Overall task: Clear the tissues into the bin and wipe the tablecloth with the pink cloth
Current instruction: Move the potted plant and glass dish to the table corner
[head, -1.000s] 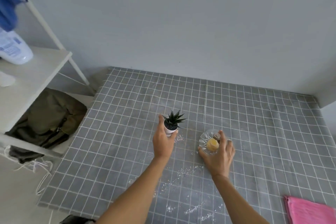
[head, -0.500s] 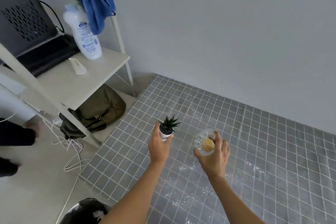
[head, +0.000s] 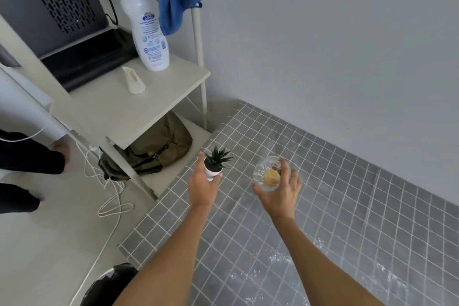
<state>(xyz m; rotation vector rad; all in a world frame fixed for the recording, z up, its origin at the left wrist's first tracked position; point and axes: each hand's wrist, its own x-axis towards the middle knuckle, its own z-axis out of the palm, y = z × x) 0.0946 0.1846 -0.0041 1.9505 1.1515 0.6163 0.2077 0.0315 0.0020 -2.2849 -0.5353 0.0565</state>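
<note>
grey tablecloth (head: 347,206) | l hand (head: 202,187) grips potted plant (head: 214,165) | r hand (head: 282,192) grips glass dish (head: 264,176)

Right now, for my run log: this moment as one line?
left hand: holds small white-potted succulent | right hand: holds clear glass dish | grey checked tablecloth: white crumbs, unwiped

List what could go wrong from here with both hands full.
The left hand pinches the plant pot only low on its base, so it could tip. The right hand grips the glass dish by its rim; the contents could slide out. The shelf ahead already holds a bottle, so space is tight.
</note>
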